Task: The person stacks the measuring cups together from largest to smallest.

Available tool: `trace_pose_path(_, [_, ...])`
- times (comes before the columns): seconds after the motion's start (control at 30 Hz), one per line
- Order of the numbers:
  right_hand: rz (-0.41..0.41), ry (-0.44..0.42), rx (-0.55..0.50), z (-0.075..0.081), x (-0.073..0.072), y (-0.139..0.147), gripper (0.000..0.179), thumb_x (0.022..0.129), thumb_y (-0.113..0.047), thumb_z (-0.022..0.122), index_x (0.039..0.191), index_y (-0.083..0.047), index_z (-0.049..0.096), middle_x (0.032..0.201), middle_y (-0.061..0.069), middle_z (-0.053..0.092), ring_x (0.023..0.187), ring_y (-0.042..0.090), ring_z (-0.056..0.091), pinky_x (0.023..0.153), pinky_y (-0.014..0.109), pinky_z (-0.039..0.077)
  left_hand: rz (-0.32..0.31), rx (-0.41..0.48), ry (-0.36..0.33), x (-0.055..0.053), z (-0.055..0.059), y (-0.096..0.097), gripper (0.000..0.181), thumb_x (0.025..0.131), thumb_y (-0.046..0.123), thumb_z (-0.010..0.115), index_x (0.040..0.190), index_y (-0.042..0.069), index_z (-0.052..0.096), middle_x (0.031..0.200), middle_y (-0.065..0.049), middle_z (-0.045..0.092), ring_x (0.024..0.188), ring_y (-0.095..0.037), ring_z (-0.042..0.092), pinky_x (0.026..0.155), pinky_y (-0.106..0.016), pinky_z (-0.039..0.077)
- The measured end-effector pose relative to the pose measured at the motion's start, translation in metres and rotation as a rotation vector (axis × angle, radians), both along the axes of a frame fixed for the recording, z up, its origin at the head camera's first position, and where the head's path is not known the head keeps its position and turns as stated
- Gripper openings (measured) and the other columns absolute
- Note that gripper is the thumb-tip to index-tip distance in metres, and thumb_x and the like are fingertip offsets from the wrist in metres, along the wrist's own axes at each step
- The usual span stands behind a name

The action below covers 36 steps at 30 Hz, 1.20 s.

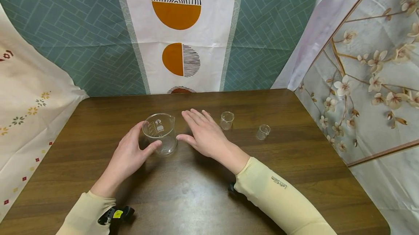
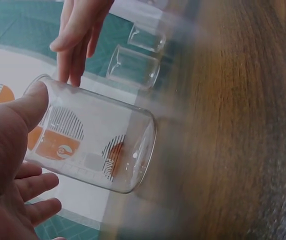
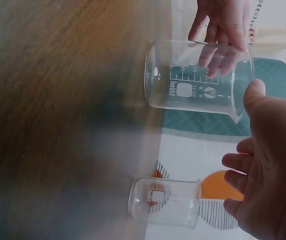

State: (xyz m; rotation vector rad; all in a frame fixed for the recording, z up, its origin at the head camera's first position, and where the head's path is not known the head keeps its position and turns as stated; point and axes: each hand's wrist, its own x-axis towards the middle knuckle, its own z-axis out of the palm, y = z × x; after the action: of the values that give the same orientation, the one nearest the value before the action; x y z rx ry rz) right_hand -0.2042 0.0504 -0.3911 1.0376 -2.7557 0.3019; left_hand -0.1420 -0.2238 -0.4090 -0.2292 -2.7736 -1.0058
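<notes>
A large clear glass beaker (image 1: 165, 141) with white printed markings stands upright on the brown table. My left hand (image 1: 132, 149) is at its left side, thumb in front and fingers behind, spread apart; whether they touch the glass I cannot tell. My right hand (image 1: 207, 135) is held to the right of the beaker, fingers extended, holding nothing. The right wrist view shows a gap between that thumb and the large beaker (image 3: 193, 75). A smaller beaker (image 3: 165, 200) stands beyond the right hand in that view. The left wrist view shows the left thumb (image 2: 35, 102) overlapping the rim.
Right of my right hand stand a small beaker (image 1: 227, 121) and, farther right, a still smaller one (image 1: 263, 132). The wooden table (image 1: 183, 198) ends at a patterned cloth (image 1: 268, 38) at the back. Floral fabric (image 1: 376, 82) hangs along the right side.
</notes>
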Motion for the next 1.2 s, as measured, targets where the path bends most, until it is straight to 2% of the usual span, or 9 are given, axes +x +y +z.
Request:
trace_pose_path(0.23, [0.032,-0.039,-0.023,-0.003,-0.008,-0.010,0.081,0.113,-0.061,0.053,0.172,-0.009,0.037,0.176,0.006,0.039,0.165,0.026,0.030,0.135,0.042,0.009,0.005,0.022,-0.020,-0.001,0.000,0.001,0.088,0.102,0.040,0.083,0.163,-0.006,0.039,0.163,-0.029,0.048,0.150,-0.052,0.044,0.117,-0.072,0.037])
trace_pose_path(0.5, [0.059,-0.019,-0.026,-0.004,-0.014,-0.016,0.079,0.112,-0.061,0.055,0.168,-0.007,0.043,0.172,0.007,0.046,0.164,0.025,0.032,0.135,0.043,0.011,-0.011,0.023,0.000,-0.003,-0.001,0.004,0.082,0.102,0.038,0.083,0.161,-0.004,0.043,0.159,-0.028,0.052,0.147,-0.052,0.048,0.115,-0.072,0.038])
trace_pose_path(1.0, [0.073,-0.015,-0.070,-0.003,-0.010,-0.005,0.075,0.110,-0.058,0.060,0.163,-0.005,0.050,0.167,0.010,0.051,0.163,0.028,0.034,0.135,0.041,0.010,-0.045,0.009,0.028,-0.004,0.001,0.015,0.080,0.101,0.034,0.086,0.158,-0.004,0.046,0.153,-0.027,0.058,0.140,-0.053,0.054,0.113,-0.073,0.040])
trace_pose_path(1.2, [0.082,0.000,-0.067,-0.005,-0.006,0.004,0.075,0.110,-0.058,0.061,0.161,-0.004,0.051,0.166,0.011,0.052,0.163,0.029,0.035,0.135,0.044,0.014,-0.065,0.000,0.020,-0.003,0.000,0.021,0.079,0.100,0.034,0.087,0.158,-0.003,0.047,0.152,-0.026,0.060,0.139,-0.053,0.055,0.114,-0.074,0.039])
